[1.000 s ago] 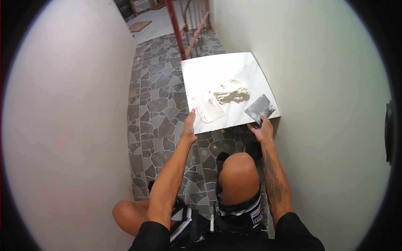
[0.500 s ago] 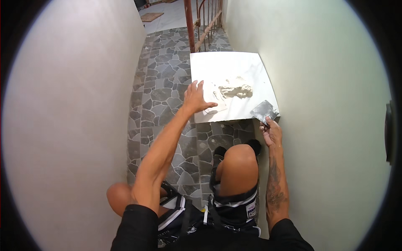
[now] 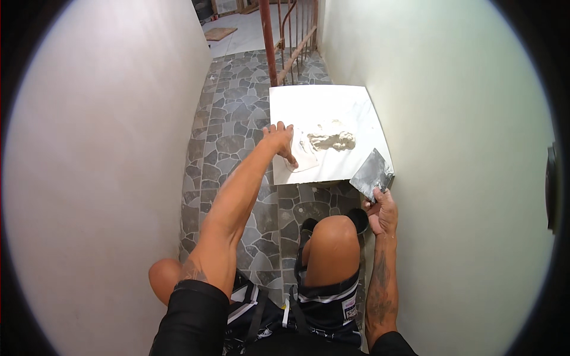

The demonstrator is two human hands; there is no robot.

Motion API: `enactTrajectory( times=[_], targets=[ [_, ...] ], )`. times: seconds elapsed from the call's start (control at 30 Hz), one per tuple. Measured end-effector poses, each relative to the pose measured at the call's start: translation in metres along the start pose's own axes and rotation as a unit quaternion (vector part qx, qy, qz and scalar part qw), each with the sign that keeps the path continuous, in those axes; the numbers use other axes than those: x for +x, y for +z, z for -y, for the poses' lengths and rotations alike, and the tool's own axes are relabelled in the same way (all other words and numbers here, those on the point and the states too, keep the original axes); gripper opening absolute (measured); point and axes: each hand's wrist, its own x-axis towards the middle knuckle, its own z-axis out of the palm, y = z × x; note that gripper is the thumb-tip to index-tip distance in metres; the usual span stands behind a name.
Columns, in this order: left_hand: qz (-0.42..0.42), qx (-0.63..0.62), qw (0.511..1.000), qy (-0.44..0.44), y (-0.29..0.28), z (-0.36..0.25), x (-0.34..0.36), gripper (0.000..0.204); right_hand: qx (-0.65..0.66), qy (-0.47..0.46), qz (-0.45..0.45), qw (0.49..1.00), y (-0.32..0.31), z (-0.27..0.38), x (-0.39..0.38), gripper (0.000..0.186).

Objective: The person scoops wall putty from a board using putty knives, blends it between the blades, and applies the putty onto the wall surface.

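Note:
A white board (image 3: 320,104) with faint veining carries a lumpy cream mound of paste (image 3: 332,140) at its middle. A pale flat piece (image 3: 306,160), smeared and partly hidden by my fingers, lies at its left. My left hand (image 3: 279,142) is over that piece, fingers apart and bent, thumb down at its surface; whether it touches is unclear. At the board's near right corner, my right hand (image 3: 383,210) grips a grey square scraper (image 3: 371,172) with streaks of paste on it, thumb on top.
A rusty red railing (image 3: 267,44) stands behind the board. Pale walls (image 3: 107,148) flank the narrow stone-patterned floor (image 3: 231,124). A lighter tiled area with a wooden piece (image 3: 221,34) lies beyond. My bent knees are below the board.
My left hand left the board's edge, reached over the pale piece and lowered onto or near it. My right hand took the grey scraper toward me, off the board's edge.

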Motion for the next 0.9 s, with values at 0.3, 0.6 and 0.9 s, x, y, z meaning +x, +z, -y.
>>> enactTrajectory(
  times=[0.3,0.6,0.9],
  targets=[
    [0.011,-0.006,0.999,-0.032,0.0,-0.001,0.002,0.136,-0.085,0.014,0.004,0.996,0.007,0.003,0.001,0.025],
    [-0.036,-0.128,0.991,-0.013,-0.005,0.022,0.014,0.1,-0.028,-0.006,0.093,0.995,0.031,0.027,-0.012,0.047],
    [0.029,-0.528,0.848,-0.04,-0.029,0.005,-0.035,0.04,0.027,0.029,0.119,0.992,0.051,0.011,0.001,0.04]
  ],
)
